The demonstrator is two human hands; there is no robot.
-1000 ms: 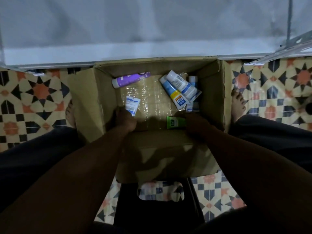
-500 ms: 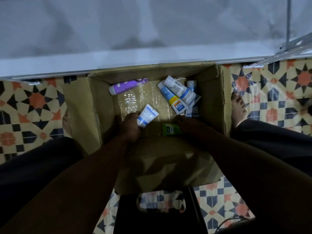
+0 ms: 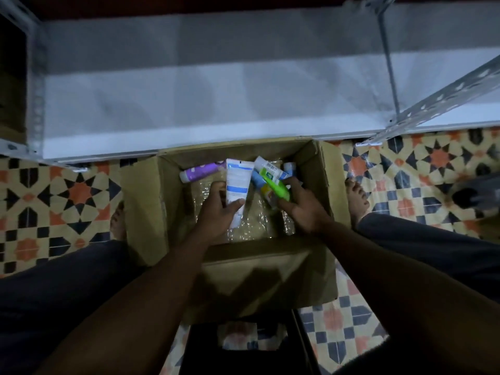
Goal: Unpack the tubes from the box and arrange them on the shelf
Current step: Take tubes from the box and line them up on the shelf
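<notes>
Left hand (image 3: 216,215) pinches a white-and-blue plastic tube (image 3: 238,182), right hand (image 3: 303,209) a green plastic tube (image 3: 273,185); shallow holds may drop them into the brown cardboard box (image 3: 140,212).

- The single view looks from the person's head, tilted steeply down, almost straight onto the open box (image 3: 265,274) on the tiled floor (image 3: 67,190).
- It faces forward: the white shelf (image 3: 189,109) spans the far top, while forearms (image 3: 151,307) and dark-clad legs (image 3: 67,280) enter from the near bottom edge.
- It sits at arm's length: the left hand (image 3: 216,212) gripping the white tube (image 3: 238,180) and the right hand (image 3: 305,209) gripping the green tube (image 3: 274,185) fill mid-frame.
- The wide lens bends the edges; the perforated upright (image 3: 443,101) at far right slants across the frame.
</notes>
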